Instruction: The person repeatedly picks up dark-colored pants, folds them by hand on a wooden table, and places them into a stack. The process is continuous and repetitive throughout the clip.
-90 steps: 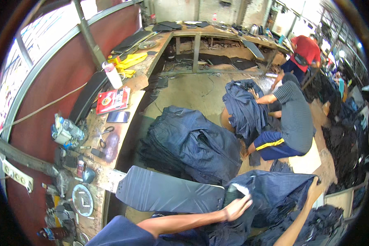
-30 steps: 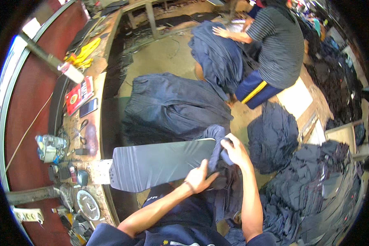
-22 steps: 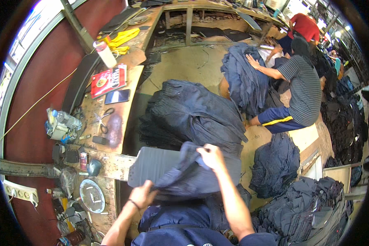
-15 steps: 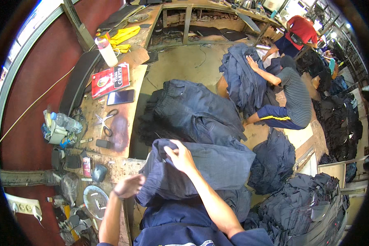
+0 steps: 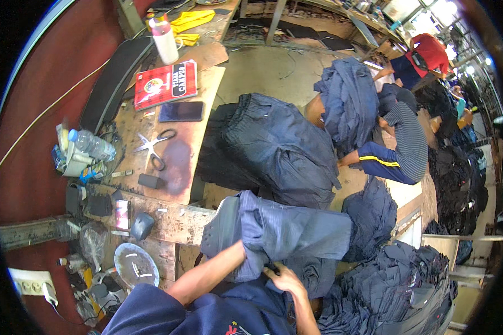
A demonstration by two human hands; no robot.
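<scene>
In front of me lies a pair of dark blue trousers [image 5: 296, 226], a folded leg pointing right. Beneath its left end shows a dark grey flat pad [image 5: 221, 229] with a rounded edge. My left forearm reaches into the cloth; of my left hand [image 5: 242, 252] only the wrist end shows, and the fingers are hidden in the fabric. Nearer to my body, my right hand [image 5: 288, 281] is closed with curled fingers on the lower edge of the trousers. Beyond them lies a stack of dark trousers [image 5: 279, 148] with gathered waists.
On the left table lie scissors [image 5: 155, 148], a phone [image 5: 180, 111], a red book [image 5: 166, 85] and a white bottle [image 5: 164, 42]. A round dish [image 5: 137, 265] sits below. Cloth heaps [image 5: 391, 290] lie at right. A co-worker in a striped shirt [image 5: 406, 139] sits beside another pile [image 5: 349, 100].
My left hand has moved right, into the cloth. My right hand has come down from the trousers' top to their near edge. The grey pad is now exposed. The co-worker's arm has drawn back.
</scene>
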